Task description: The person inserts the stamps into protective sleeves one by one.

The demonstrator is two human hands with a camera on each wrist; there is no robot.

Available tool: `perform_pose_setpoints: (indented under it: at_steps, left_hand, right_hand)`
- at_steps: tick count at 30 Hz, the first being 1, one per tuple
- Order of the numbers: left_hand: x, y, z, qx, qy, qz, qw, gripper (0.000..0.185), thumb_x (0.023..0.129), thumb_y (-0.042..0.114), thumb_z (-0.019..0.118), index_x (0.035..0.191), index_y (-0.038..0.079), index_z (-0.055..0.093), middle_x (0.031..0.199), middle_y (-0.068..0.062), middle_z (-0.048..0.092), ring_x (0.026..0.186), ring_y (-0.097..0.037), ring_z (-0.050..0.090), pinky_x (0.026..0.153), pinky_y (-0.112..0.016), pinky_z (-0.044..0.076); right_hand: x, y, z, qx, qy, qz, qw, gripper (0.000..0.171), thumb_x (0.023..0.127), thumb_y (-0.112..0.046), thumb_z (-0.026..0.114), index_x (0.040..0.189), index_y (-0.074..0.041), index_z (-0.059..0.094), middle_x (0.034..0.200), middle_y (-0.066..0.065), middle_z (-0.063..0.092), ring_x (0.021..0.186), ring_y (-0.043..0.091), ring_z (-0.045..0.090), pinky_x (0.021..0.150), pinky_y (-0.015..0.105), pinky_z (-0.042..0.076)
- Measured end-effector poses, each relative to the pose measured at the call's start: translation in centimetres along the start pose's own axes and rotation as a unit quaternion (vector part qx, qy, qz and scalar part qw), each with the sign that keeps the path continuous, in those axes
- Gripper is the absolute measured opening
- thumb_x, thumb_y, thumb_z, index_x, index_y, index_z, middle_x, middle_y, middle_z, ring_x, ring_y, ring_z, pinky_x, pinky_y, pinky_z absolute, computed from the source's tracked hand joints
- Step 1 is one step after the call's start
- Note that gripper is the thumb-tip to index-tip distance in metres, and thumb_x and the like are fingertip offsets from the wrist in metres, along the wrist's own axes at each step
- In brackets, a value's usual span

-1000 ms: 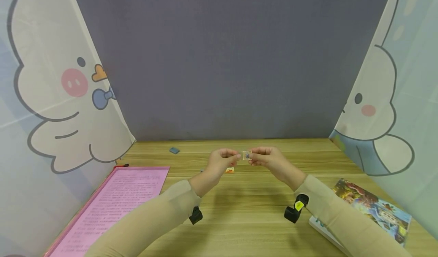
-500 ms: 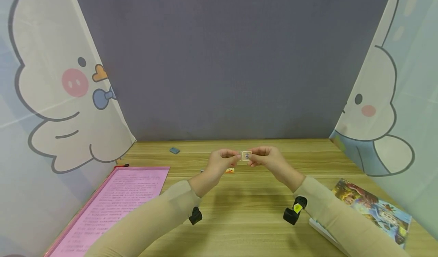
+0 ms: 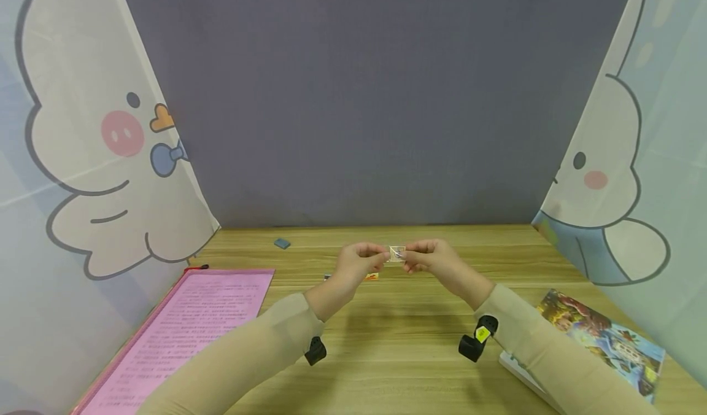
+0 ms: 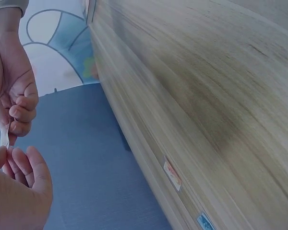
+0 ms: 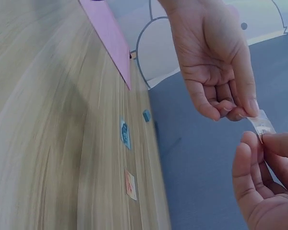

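A small, thin square piece with a pale border and a tiny picture, like a sticker or clear film, is held up above the table between both hands. My left hand pinches its left edge between thumb and forefinger. On the opposite edge my right hand pinches it the same way. The right wrist view shows the piece as whitish, see-through and slightly bent. Seen nearly edge-on in the left wrist view, it is a narrow pale strip. The other fingers of both hands are loosely curled.
On the wooden table, an orange-and-white card and a blue card lie behind my left hand. A small blue-grey block is farther back. A pink printed sheet lies left, a colourful picture booklet right.
The small square piece has tilted and dropped very slightly, and its picture looks paler. Both hands keep their pinch with little movement.
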State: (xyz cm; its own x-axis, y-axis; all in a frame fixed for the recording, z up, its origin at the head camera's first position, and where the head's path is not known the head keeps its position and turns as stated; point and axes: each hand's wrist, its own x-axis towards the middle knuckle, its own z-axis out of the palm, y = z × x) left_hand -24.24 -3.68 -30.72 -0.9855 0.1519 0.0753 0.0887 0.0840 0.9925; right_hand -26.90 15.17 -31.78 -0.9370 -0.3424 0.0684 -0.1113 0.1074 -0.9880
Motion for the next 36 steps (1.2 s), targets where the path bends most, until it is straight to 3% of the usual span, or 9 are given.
perform_pose_setpoints:
  at_steps: [5, 12, 19, 22, 30, 36]
  left_hand:
    - [0.9, -1.1, -0.2, -0.017, -0.008, 0.002, 0.9998, 0.023, 0.078, 0.019, 0.067, 0.093, 0.001, 0.064, 0.081, -0.006, 0.061, 0.073, -0.021, 0.060, 0.068, -0.028, 0.052]
    - [1.3, -1.7, -0.1, -0.013, 0.002, 0.000, 0.9999, 0.022, 0.075, 0.025, 0.069, 0.089, 0.007, 0.066, 0.078, -0.005, 0.062, 0.078, -0.028, 0.060, 0.073, -0.034, 0.052]
    - [1.1, -1.6, -0.1, -0.016, 0.000, -0.006, 0.9999, 0.021, 0.075, 0.025, 0.069, 0.088, 0.008, 0.067, 0.080, -0.005, 0.063, 0.072, -0.019, 0.061, 0.069, -0.029, 0.053]
    - [1.1, -1.6, 0.0, -0.016, -0.001, -0.005, 0.9999, 0.022, 0.075, 0.025, 0.070, 0.088, 0.008, 0.067, 0.080, -0.005, 0.063, 0.071, -0.018, 0.061, 0.068, -0.029, 0.052]
    - [1.0, -1.6, -0.1, -0.022, -0.010, -0.002, 0.9997, 0.023, 0.077, 0.021, 0.068, 0.092, 0.004, 0.065, 0.081, -0.006, 0.063, 0.068, -0.014, 0.060, 0.069, -0.029, 0.052]
    - [-0.1, -0.2, 0.1, -0.016, -0.001, 0.000, 0.9999, 0.021, 0.080, 0.014, 0.065, 0.095, -0.002, 0.064, 0.082, -0.010, 0.063, 0.067, -0.015, 0.060, 0.068, -0.028, 0.053]
  right_hand:
    - [0.0, 0.1, -0.1, -0.006, -0.012, -0.005, 1.000, 0.032, 0.083, -0.015, 0.062, 0.100, 0.011, 0.055, 0.076, 0.006, 0.063, 0.072, 0.021, 0.061, 0.075, 0.042, 0.050]
    - [-0.2, 0.0, 0.0, 0.003, -0.007, 0.003, 1.000, 0.029, 0.081, -0.018, 0.064, 0.095, 0.007, 0.058, 0.077, 0.007, 0.063, 0.076, 0.028, 0.060, 0.080, 0.048, 0.047]
    - [-0.2, 0.0, 0.0, 0.010, -0.013, 0.004, 1.000, 0.030, 0.081, -0.019, 0.064, 0.095, 0.006, 0.057, 0.077, 0.006, 0.063, 0.070, 0.018, 0.060, 0.075, 0.041, 0.050]
    - [-0.2, 0.0, -0.1, 0.014, -0.014, 0.007, 1.000, 0.029, 0.081, -0.019, 0.064, 0.095, 0.006, 0.057, 0.078, 0.006, 0.062, 0.072, 0.019, 0.060, 0.074, 0.039, 0.050]
    - [-0.2, -0.1, -0.1, 0.020, -0.017, 0.012, 1.000, 0.030, 0.080, -0.019, 0.065, 0.095, 0.005, 0.058, 0.081, 0.012, 0.061, 0.072, 0.019, 0.059, 0.079, 0.046, 0.047]
    - [-0.1, 0.1, -0.1, 0.026, -0.013, 0.021, 0.999, 0.032, 0.078, -0.020, 0.067, 0.095, 0.005, 0.058, 0.084, 0.013, 0.061, 0.075, 0.023, 0.059, 0.079, 0.044, 0.048]
